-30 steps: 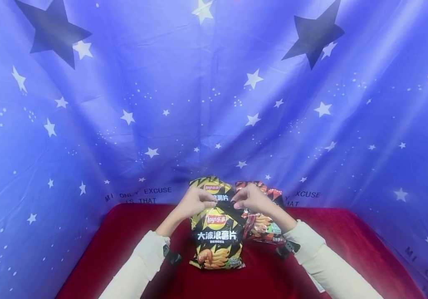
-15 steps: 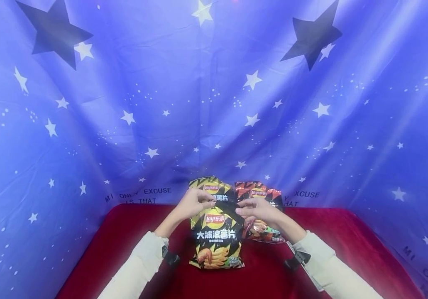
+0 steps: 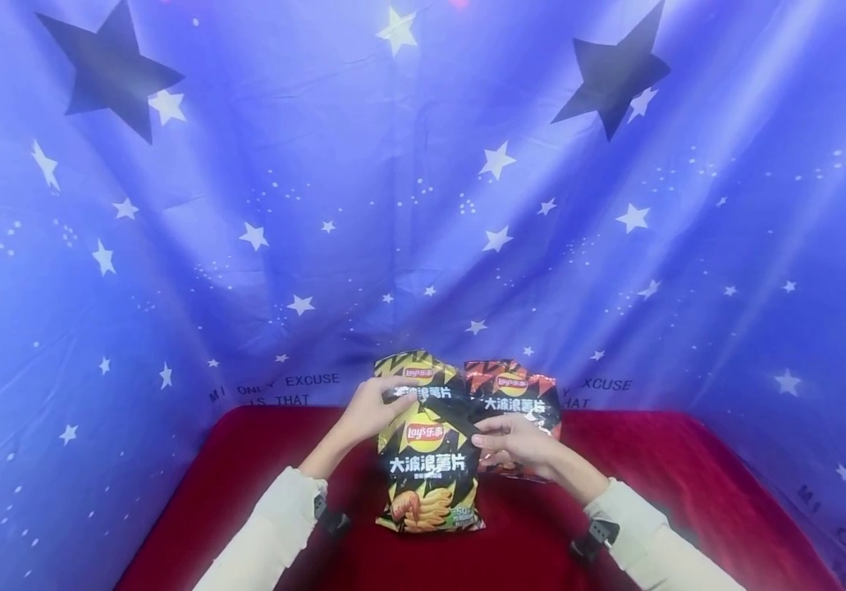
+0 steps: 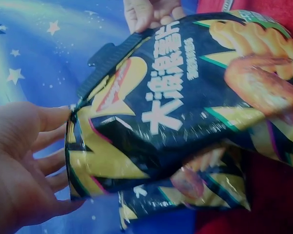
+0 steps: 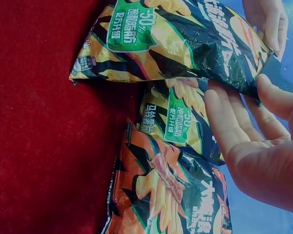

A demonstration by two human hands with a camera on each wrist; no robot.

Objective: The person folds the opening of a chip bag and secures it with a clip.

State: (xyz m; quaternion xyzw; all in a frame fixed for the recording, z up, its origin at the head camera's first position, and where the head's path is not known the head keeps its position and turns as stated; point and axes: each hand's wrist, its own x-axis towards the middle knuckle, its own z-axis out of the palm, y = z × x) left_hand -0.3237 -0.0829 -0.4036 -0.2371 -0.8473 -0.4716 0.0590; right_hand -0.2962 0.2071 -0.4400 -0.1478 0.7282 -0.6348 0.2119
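Note:
A black-and-yellow bag of potato chips [image 3: 430, 472] stands upright in the middle. Along its top edge sits a black sealing clip [image 4: 109, 67], with a tab sticking out. My left hand [image 3: 374, 408] pinches the top left corner, its thumb at the clip's end and its fingers partly behind the bag. At the top right corner, my right hand [image 3: 514, 443] holds the bag between its thumb and the fingers behind it. Behind it are a second black-and-yellow chip bag [image 3: 409, 365] and, to the right, a red-and-black chip bag [image 3: 513, 402].
A red velvet cloth [image 3: 267, 468] covers the table. Just behind the bags hangs a blue star-patterned curtain [image 3: 363, 271], which also closes in both sides.
My right hand has moved down and right along the front bag's top, from near the clip's middle to the right corner. The left hand has shifted slightly left. The bags have stayed in place.

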